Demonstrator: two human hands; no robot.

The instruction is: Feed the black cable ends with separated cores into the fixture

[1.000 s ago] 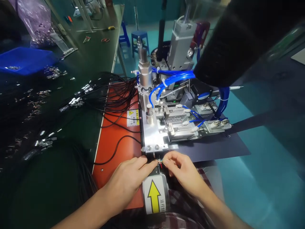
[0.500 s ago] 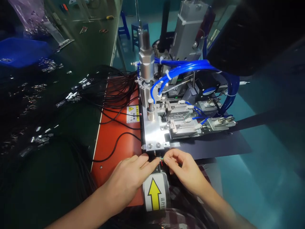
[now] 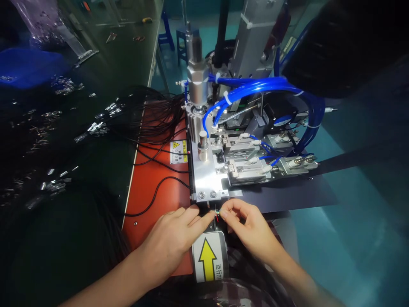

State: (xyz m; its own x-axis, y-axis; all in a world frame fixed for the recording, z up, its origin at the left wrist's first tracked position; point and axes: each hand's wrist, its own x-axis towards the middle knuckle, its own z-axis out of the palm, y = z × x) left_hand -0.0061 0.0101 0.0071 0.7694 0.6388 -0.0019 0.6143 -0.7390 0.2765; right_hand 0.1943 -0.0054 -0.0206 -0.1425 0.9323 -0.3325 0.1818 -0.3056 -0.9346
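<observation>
Our two hands meet just in front of the machine's bright metal plate (image 3: 207, 177), near its front edge. Between our fingertips sit a few thin coloured wires (image 3: 217, 212), one of them red and hanging downward. Our right hand (image 3: 245, 221) pinches these wires between thumb and forefinger, with the other fingers curled beneath. Our left hand (image 3: 175, 230) comes in from the opposite side, palm down, its foremost fingertip touching the wires; we cannot tell whether it grips them or only steadies them.

Just below the wires we have a white sign (image 3: 200, 256) with a yellow arrow (image 3: 208, 258) pointing toward the machine. Left of the plate lies a red board (image 3: 145, 185) with a warning label (image 3: 178, 152), and black cables (image 3: 161, 108) run across it onto the dark counter (image 3: 128, 57). On that counter we see shiny metal plugs (image 3: 99, 126) in bunches and a blue tray (image 3: 32, 70) farther back. Above the machine, blue tubes (image 3: 258, 86) arch over to the right, and a blue stool (image 3: 182, 40) stands behind on the floor.
</observation>
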